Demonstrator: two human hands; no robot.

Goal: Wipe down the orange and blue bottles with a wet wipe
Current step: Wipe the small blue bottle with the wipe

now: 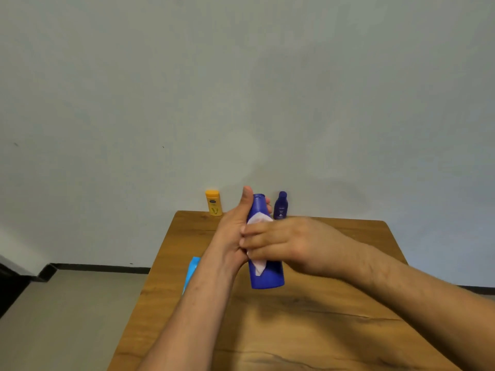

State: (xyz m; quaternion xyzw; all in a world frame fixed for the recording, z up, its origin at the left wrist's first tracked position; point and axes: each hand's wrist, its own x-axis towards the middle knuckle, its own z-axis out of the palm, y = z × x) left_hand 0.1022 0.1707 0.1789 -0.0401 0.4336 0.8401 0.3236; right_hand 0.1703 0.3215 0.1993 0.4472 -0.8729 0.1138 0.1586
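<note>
1. Here, from my remote feed, I see the left hand point(232, 231) wrapped around the large blue bottle point(265, 274), thumb pointing up beside the cap and fingertips curling round the far side near the top.
2. That bottle is lifted off the wooden table point(294, 317), cap end pointing away from me and base tilted toward the camera.
3. The right hand point(284, 245) lies across the front of the bottle, fingers closed flat over a white wet wipe point(258, 218) and pressing it against the blue plastic; its fingertips touch the left palm.
4. The wipe shows above the right fingers as a pale patch and again below them as a narrow tail hanging down the bottle's body.
5. Beyond the left hand, off to its left, an orange bottle point(214, 202) stands upright at the table's far edge, well apart from both hands.
6. Just beyond the right hand's knuckles a small dark blue bottle point(281, 205) stands upright, also at the far edge, close beside the held bottle's cap.
7. Under the left forearm, toward the table's left edge, I make out a light blue packet point(193, 269), mostly hidden by the arm; I cannot tell what it is.
</note>
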